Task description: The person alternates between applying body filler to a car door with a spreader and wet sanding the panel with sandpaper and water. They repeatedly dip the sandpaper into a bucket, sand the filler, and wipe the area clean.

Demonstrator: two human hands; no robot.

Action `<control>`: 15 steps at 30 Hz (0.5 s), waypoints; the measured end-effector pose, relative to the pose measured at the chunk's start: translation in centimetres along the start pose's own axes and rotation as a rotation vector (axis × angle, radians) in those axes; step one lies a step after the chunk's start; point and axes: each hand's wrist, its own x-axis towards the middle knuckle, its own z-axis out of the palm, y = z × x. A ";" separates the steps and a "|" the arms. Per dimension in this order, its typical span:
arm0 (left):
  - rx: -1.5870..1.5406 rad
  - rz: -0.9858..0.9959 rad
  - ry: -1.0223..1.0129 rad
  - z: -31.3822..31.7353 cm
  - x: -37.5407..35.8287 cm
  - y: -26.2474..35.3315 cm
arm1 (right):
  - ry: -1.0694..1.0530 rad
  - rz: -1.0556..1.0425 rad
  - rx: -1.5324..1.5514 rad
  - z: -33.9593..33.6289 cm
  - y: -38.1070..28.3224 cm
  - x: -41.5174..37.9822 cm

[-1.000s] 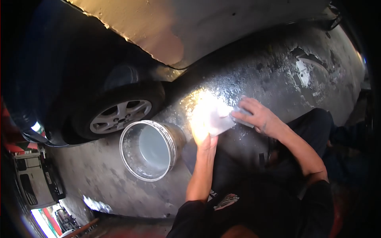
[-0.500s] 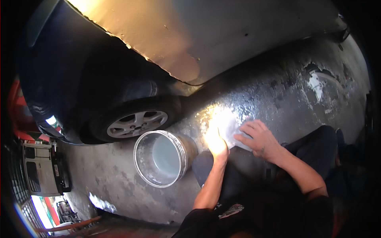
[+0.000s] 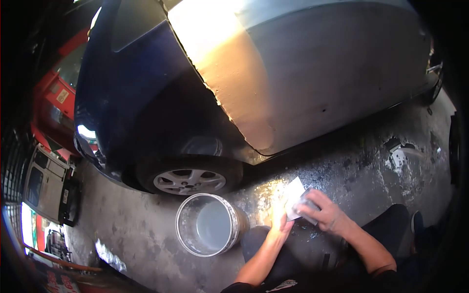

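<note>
The only writing in view is too small or blurred to read: a yellowish sticker (image 3: 62, 95) on a red vehicle (image 3: 48, 110), a number plate (image 3: 65, 196) on a pale van (image 3: 45, 183), and red lettering (image 3: 62, 283) at the lower left edge. One print (image 3: 285, 285) shows on the person's dark shirt, its words unclear. Two bare hands work close together, above the wet floor (image 3: 146, 229). The left hand (image 3: 280, 220) is closed on the lower end of one white sheet (image 3: 294, 193), which stands up out of it at a tilt. The right hand (image 3: 322, 211), slightly blurred, has its fingers bent around one grey pad (image 3: 309, 204), held against or just beside the sheet's right side; whether they touch cannot be told. Left of the hands stands one bucket (image 3: 236, 227), partly filled with cloudy water (image 3: 214, 227). Just behind it is one spoked wheel (image 3: 190, 181) of a dark blue car (image 3: 141, 97), which has one large grey panel (image 3: 337, 63); a second wheel (image 3: 437, 91) shows partly at the far right.
</note>
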 end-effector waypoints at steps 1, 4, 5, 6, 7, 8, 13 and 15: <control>-0.005 0.017 -0.051 -0.4 -0.4 -0.5 | -0.015 0.125 0.038 -0.3 0.7 -0.9; 0.094 0.136 -0.048 1.2 -1.2 1.8 | -0.112 0.126 -0.240 -1.7 2.9 -2.7; 0.282 0.365 -0.254 0.7 -1.2 2.6 | -0.213 0.218 -0.224 -1.4 3.8 -4.1; 0.082 0.320 -0.348 0.9 -0.9 3.8 | -0.226 0.314 -0.152 -0.3 5.1 -6.2; 0.085 0.281 -0.296 1.3 -1.2 4.1 | -0.205 0.427 -0.026 -0.6 5.2 -6.5; 0.165 0.332 -0.249 2.5 -0.4 4.9 | -0.228 0.439 -0.008 -1.4 5.6 -5.5; 0.441 0.380 0.123 12.4 -4.7 9.8 | 0.025 0.307 -0.154 -7.6 1.2 3.2; 0.769 0.420 0.125 13.2 -6.6 11.0 | 0.009 0.309 -0.165 -9.6 -1.8 6.8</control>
